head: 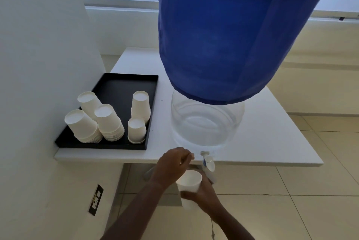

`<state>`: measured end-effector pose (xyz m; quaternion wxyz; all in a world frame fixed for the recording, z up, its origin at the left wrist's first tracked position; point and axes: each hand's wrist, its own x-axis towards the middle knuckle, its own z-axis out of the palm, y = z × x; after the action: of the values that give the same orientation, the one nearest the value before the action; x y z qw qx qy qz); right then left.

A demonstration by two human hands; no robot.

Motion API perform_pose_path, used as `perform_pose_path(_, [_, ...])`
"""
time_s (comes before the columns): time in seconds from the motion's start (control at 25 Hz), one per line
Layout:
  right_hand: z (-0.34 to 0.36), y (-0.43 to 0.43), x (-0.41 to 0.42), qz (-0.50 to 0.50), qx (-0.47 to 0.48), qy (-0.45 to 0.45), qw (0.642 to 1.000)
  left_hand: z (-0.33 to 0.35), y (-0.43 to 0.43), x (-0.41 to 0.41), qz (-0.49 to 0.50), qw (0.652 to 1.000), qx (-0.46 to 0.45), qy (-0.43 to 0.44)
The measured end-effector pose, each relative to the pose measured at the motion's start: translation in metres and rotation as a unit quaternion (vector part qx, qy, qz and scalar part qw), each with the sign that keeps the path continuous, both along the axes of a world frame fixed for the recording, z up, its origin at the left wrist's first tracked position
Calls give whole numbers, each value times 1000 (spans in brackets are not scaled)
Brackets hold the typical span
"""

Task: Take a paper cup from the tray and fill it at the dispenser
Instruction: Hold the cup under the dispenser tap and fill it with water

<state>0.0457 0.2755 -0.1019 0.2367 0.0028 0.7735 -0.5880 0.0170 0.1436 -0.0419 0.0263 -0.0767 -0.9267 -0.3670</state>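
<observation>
Head view
Paper cup: sitting upright, mouth open, below the table edge, at 7 o'clock of the tap.
Right hand: wrapping around the cup's lower wall from the 4 o'clock side, thumb lying across its front.
Left hand: hovering at 11 o'clock of the cup, fingers curling loosely, pinching nothing I can make out, fingertips just beside the tap.
Dispenser: clear base standing on the white table, blue cover above.
Tray: black, at 9 o'clock of the dispenser, carrying upturned cup stacks.
</observation>
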Motion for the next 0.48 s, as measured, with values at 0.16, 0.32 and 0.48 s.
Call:
perform_pose_path(0.16, [-23,30,1,-129,60,28,989,-9,28,-5,-3,998,-48,-31])
perform_pose_path(0.32, [-28,35,-20,-173,38,87,980,-18,51,-6,-52,989,-133,-47])
perform_pose_path(0.48, [-31,28,-33,-179,21,134,974,-21,62,-6,-75,968,-237,17])
